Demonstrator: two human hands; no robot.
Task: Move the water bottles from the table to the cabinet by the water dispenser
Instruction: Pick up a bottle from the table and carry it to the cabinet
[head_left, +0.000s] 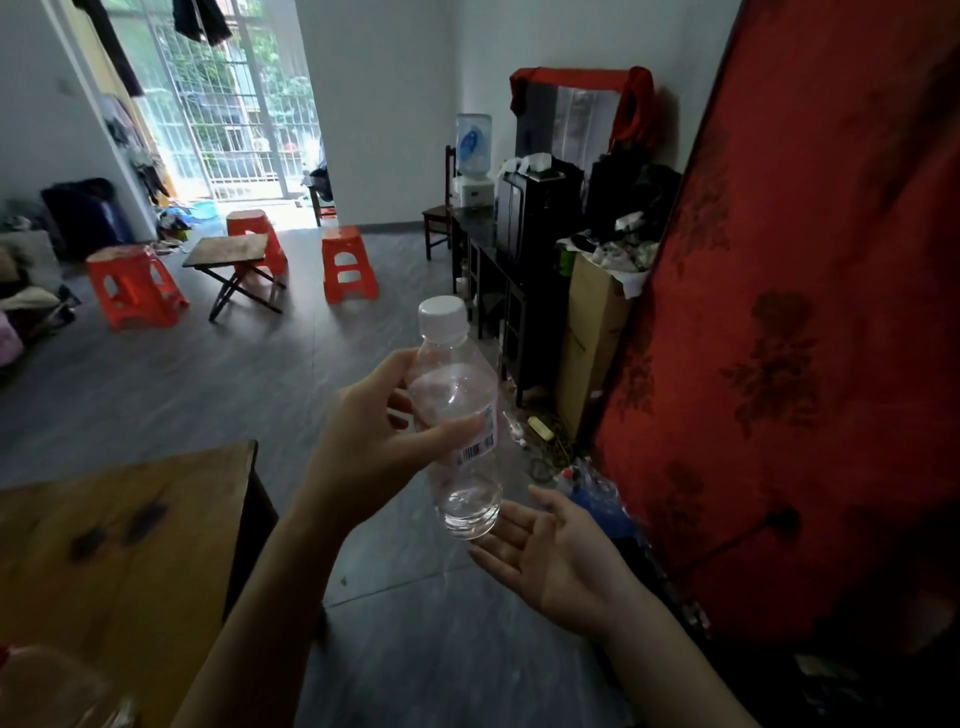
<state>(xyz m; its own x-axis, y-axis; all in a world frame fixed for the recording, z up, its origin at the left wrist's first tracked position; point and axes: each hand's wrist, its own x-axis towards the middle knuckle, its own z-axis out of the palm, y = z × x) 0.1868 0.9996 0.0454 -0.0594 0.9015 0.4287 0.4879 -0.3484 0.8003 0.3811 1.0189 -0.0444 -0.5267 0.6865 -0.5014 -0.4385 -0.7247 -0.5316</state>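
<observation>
The left hand (374, 441) is gripping a clear, white-capped water bottle (457, 415), nearly empty. The right hand (550, 556) is lying spread at its five o'clock.

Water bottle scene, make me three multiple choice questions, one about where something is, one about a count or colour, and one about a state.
1. Where does the water dispenser stand?
A. on the far end of the dark cabinet by the right wall
B. on the folding table
C. on the floor by the window

2. How many orange stools show on the floor?
A. one
B. three
C. five

3. What is the state of the water bottle?
A. lying on the wooden table
B. open, cap off
C. capped, held in the left hand

Answers: 1 A, its blue jug rises above the cabinet's far end. 2 B, three stand around the folding table. 3 C, the left hand wraps its middle, the white cap is on, and the right hand is open under its base.
</observation>
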